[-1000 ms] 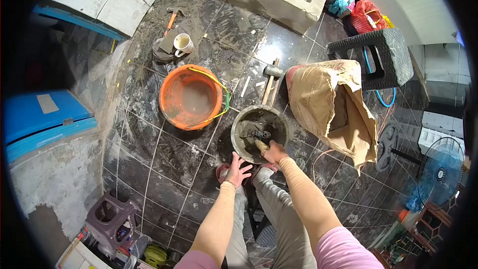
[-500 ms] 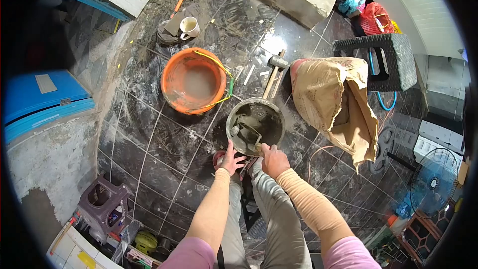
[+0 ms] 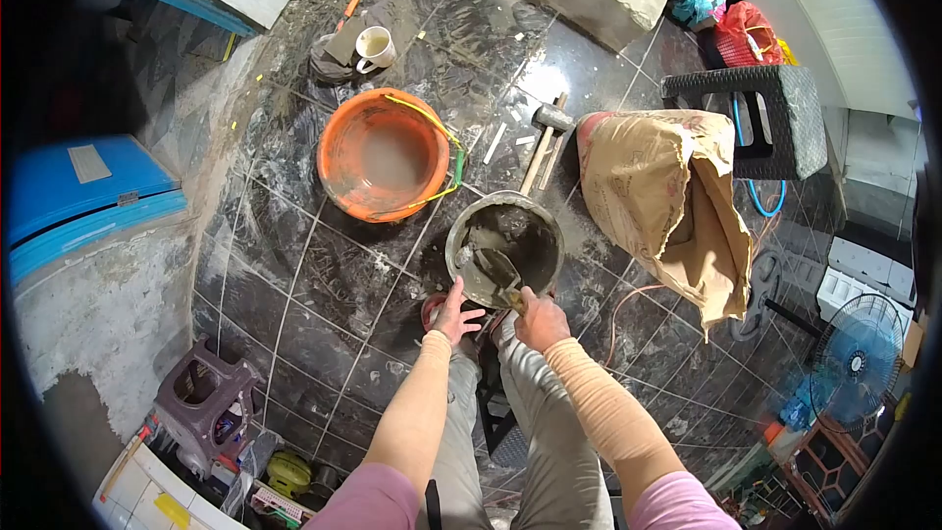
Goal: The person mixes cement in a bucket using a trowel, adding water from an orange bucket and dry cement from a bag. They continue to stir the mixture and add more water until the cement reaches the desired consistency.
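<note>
A round bowl (image 3: 459, 280) with grey wet mix inside stands on the floor between my feet and the hammer. My right hand (image 3: 542, 320) is wrapped round the handle of a trowel (image 3: 498, 267), whose blade lies in the mix. At the bowl's near left rim is my left hand (image 3: 455, 316), its fingers spread and the thumb side against the rim. An orange bucket (image 3: 337, 162) holding cloudy grey water sits up and to the left of the bowl.
A torn paper sack (image 3: 633, 172) lies right of the bowl, beside a black stool (image 3: 797, 128). Above the bowl is a hammer (image 3: 552, 119). A white mug (image 3: 374, 47) stands beyond the bucket. At the right is a fan (image 3: 856, 363); a purple stool (image 3: 201, 397) is lower left.
The trowel has turned in the bowl, so more of its blade shows. My right hand has shifted slightly right and down. My left hand stays at the rim.
</note>
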Demonstrator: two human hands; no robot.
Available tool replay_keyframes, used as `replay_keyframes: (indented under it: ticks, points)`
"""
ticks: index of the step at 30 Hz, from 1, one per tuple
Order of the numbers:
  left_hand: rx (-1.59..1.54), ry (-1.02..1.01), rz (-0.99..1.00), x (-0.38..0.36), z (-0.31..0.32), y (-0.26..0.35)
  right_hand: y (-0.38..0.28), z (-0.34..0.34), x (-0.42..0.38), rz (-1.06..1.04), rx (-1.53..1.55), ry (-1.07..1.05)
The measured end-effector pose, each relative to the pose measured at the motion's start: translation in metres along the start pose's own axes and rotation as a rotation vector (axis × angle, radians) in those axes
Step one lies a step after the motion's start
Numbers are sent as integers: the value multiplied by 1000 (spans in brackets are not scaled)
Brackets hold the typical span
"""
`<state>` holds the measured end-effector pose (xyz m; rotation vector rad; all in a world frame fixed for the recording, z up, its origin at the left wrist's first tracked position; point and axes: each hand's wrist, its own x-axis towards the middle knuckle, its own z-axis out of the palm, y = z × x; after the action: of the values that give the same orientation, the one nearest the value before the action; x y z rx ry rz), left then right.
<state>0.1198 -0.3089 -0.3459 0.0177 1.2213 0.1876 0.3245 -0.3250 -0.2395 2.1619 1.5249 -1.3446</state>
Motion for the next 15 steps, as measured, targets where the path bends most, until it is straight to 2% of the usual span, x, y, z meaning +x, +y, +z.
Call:
replay_keyframes:
  ticks: [3, 6, 9, 12, 15]
  points:
    - [-53, 101, -41, 0, 3, 3, -6, 0, 8, -45, -125, -113]
    - [83, 121, 12, -9, -3, 0, -17, -21, 13, 40, -92, -88]
    - [185, 136, -4, -19, -17, -11, -20, -26, 7, -9, -92, -11]
    - [298, 162, 17, -44, -28, -26, -20, -23, 14, 14, -172, -108]
    - [371, 183, 60, -87, -42, -35, -28, -31, 5, 53, -55, 26]
